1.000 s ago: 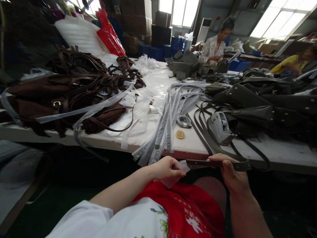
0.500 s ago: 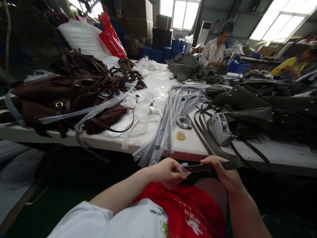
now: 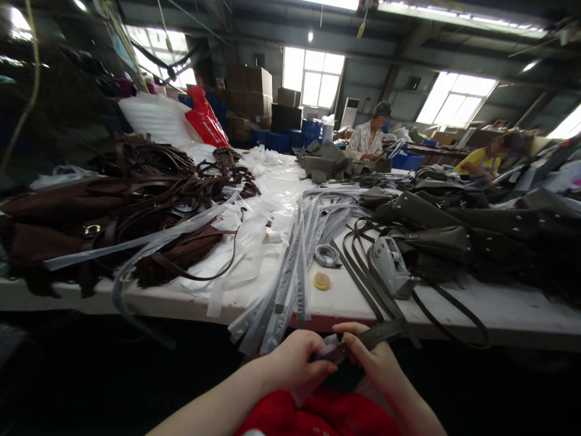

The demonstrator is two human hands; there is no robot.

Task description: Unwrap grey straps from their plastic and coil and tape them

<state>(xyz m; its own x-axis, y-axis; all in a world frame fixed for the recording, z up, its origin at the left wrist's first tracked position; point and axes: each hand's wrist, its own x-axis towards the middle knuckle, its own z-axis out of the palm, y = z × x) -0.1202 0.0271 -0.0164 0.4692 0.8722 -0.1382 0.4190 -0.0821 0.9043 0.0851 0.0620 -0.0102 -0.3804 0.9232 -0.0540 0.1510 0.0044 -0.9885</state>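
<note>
The strap (image 3: 385, 331) runs between both hands, at the table's (image 3: 333, 301) front edge. The left hand (image 3: 297, 357) pinches film (image 3: 305, 392) at its end; the right hand (image 3: 379, 362) grips just beside. Strap likely handles light, flexible; hold flat, near the end.

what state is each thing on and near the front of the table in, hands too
left hand: closed on translucent sheet
right hand: fingers closed on dark strap
translucent sheet: held, partly hidden
dark strap: held near one end
plastic-sleeved straps: laid out, ends over the table edge
small coil: wound up
yellow-edged disc: lying flat
grey device: resting, on or off unclear
brown bags: heaped
</note>
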